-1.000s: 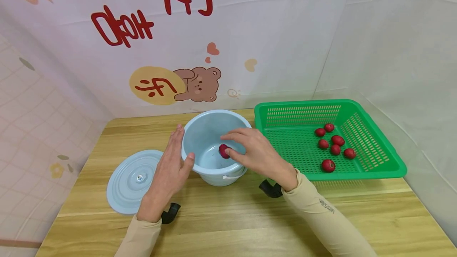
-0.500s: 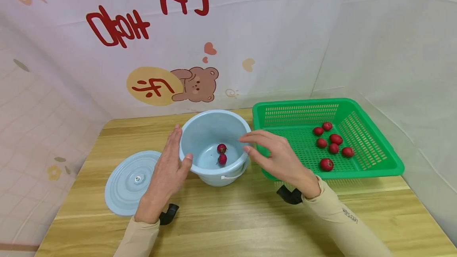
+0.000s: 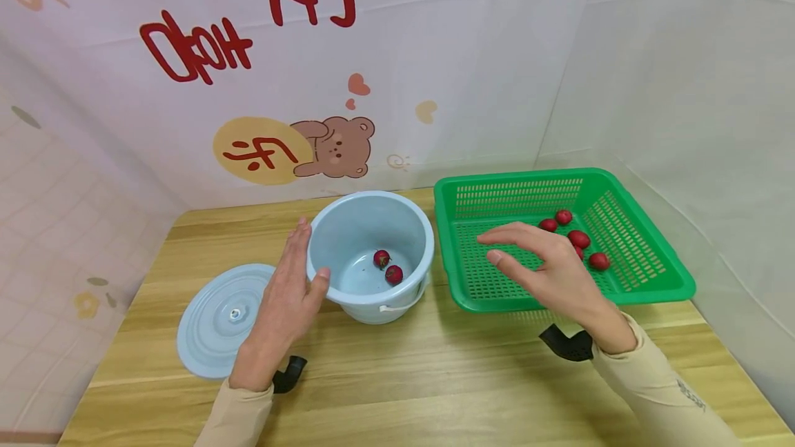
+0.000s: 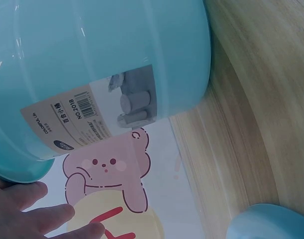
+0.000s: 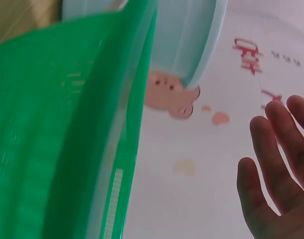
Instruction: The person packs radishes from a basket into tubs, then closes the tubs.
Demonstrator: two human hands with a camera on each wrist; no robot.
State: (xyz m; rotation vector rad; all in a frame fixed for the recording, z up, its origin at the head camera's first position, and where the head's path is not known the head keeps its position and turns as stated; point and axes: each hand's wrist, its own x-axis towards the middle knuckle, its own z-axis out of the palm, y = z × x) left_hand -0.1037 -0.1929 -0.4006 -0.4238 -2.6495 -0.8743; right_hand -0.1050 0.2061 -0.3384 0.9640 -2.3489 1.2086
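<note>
A light blue bucket (image 3: 371, 223) stands upright on the table, with two small round red fruits (image 3: 394, 274) on its floor. My left hand (image 3: 282, 305) rests against the left side of its rim, thumb over the edge, fingers fairly straight. The left wrist view shows the bucket's side and paper label (image 4: 94, 107) close up. My right hand (image 3: 553, 267) hovers over the green basket (image 3: 462, 281), thumb and fingers spread, nothing between them. Several more red fruits (image 3: 579, 239) lie in the basket's right half, some hidden behind the right hand.
The bucket's round blue lid (image 3: 217, 316) lies on the table at the left, partly behind the left forearm. A white handle (image 3: 404, 301) hangs at the bucket's front. A printed white cloth (image 3: 484, 74) hangs behind the table.
My right hand has left the bucket, where a fruit was at its fingertips, and moved right over the basket. Two fruits now show on the bucket's floor. My left hand stays at the rim.
</note>
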